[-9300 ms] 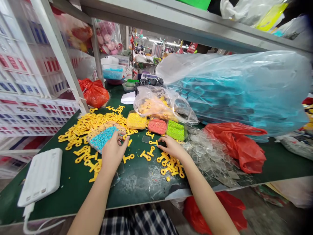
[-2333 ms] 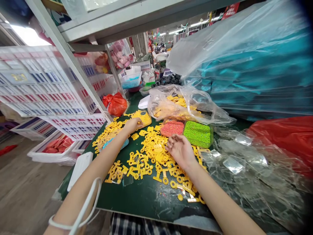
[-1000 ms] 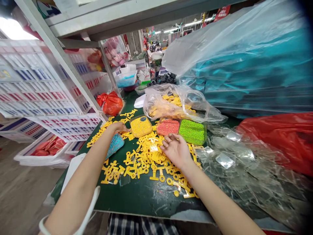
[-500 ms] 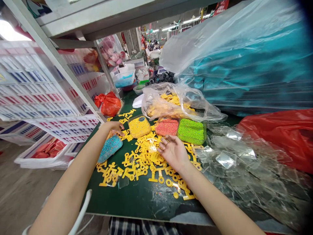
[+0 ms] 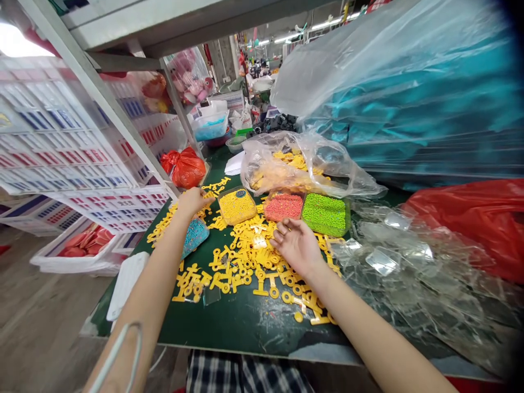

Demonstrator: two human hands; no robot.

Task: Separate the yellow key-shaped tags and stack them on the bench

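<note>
My left hand [image 5: 194, 202] reaches to the far left of the table, above yellow plastic pieces and just beyond a tray of blue beads [image 5: 195, 236]. Its fingers stretch to the right, and I see nothing held in them. Palm up, my right hand [image 5: 298, 245] rests over the heap of yellow T-shaped pieces with rings [image 5: 245, 251]. Its fingers are loosely bent and apart, with nothing visible in them. In a row beyond the heap stand trays of yellow beads [image 5: 237, 207], pink beads [image 5: 284, 206] and green beads [image 5: 325, 214].
Clear flat plastic pieces [image 5: 393, 284] pile up on the right beside a red plastic bag [image 5: 470, 224]. Behind the trays lies a clear bag of yellow pieces [image 5: 282, 169]. A metal shelf post [image 5: 110, 109] and white crates [image 5: 73, 136] border the left side.
My left hand has moved farther back, away from the blue bead tray. My right hand stays over the yellow heap, its fingers slightly more curled. The view has shifted a little.
</note>
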